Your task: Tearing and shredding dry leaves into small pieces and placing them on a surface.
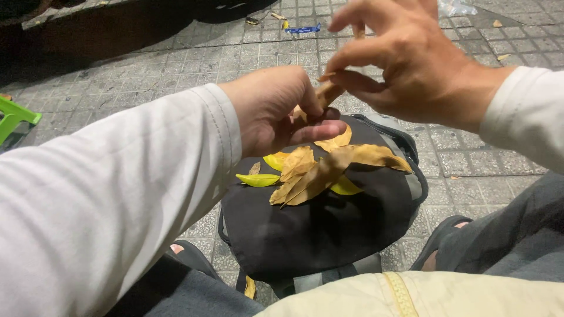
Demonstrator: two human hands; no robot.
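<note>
A pile of dry yellow and brown leaves [320, 170] lies on top of a black backpack [317, 229] standing between my feet. Above the pile, my left hand [276, 105] and my right hand [405, 58] both pinch one brown dried leaf [326, 94] between fingers and thumbs. My left hand grips its lower part, my right hand its upper tip. Both arms wear white long sleeves.
Grey paved tiles [176, 64] cover the ground all around. A green plastic stool [14, 117] shows at the left edge. A blue wrapper [302, 28] and small litter lie far ahead. My sandalled feet [440, 246] flank the backpack. A pale yellow cloth [411, 293] lies on my lap.
</note>
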